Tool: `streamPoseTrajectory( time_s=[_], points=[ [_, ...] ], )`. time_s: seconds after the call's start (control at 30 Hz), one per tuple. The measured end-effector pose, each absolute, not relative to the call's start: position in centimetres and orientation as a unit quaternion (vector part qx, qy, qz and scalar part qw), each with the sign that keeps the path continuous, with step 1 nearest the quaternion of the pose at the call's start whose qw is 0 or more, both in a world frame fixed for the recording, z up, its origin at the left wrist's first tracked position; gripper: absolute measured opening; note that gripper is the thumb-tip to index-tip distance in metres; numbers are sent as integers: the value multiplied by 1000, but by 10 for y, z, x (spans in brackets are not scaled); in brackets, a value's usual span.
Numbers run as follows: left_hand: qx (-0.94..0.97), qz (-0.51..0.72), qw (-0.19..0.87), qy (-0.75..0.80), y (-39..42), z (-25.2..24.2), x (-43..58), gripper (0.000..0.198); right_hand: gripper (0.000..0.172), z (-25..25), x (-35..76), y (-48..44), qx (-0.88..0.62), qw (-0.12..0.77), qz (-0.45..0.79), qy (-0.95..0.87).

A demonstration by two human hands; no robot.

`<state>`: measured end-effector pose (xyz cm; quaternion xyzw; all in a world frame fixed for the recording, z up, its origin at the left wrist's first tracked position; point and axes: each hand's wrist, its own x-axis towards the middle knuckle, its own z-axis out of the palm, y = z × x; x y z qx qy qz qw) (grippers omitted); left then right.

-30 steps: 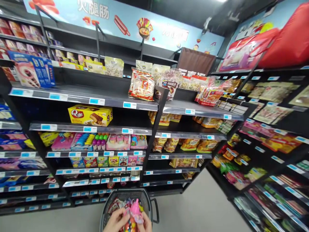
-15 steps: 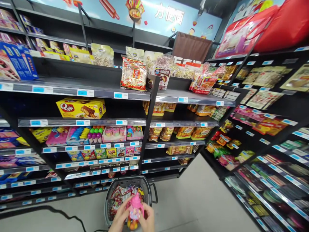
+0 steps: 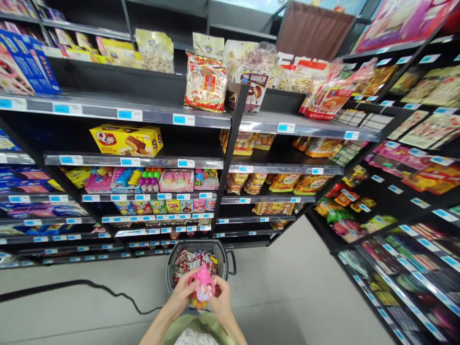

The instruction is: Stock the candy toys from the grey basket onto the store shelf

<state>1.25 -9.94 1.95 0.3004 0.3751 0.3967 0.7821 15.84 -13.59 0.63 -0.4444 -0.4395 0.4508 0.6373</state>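
Both hands hold a small pink toy bottle (image 3: pixel 203 283) with orange and yellow pieces at its lower end. My left hand (image 3: pixel 183 290) grips its left side, and my right hand (image 3: pixel 220 296) has the right side, fingers bent round it. The bottle is over the near part of a dark grey basket (image 3: pixel 225 261) on the floor. Many small wrapped sweets (image 3: pixel 192 258), mostly red and white, lie inside the basket.
Black shelving (image 3: pixel 143 106) with snacks stands just beyond the basket, a yellow box (image 3: pixel 127 140) on one shelf. More stocked shelves (image 3: pixel 395 258) run along the right. A black cable (image 3: pixel 108 289) crosses the grey floor at the left.
The view has tilted further down and shows more of my forearms and the floor. Both hands still hold the pink bottle, whose top now tips more towards the camera.
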Motion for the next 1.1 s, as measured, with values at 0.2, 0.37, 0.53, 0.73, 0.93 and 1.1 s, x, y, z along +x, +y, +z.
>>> streamPoseTrajectory(
  time_s=[0.2,0.37,0.53,0.73,0.93,1.1],
  points=[
    [327,417,757,382,-95,25,20,65,32,13,158,-138,-478,638,419,-435],
    [336,395,777,358,-90,35,24,64,34,21,161,-141,-492,638,394,-443],
    [353,366,792,338,-88,37,29,59,42,28,168,-145,-483,625,442,-426],
    [388,354,784,331,-86,35,22,60,41,24,169,-145,-449,631,484,-408],
    [423,389,726,377,-81,32,17,54,35,23,160,-138,-484,646,434,-399],
    [453,431,669,401,-90,27,11,57,32,29,152,-135,-538,619,351,-452]
  ],
)
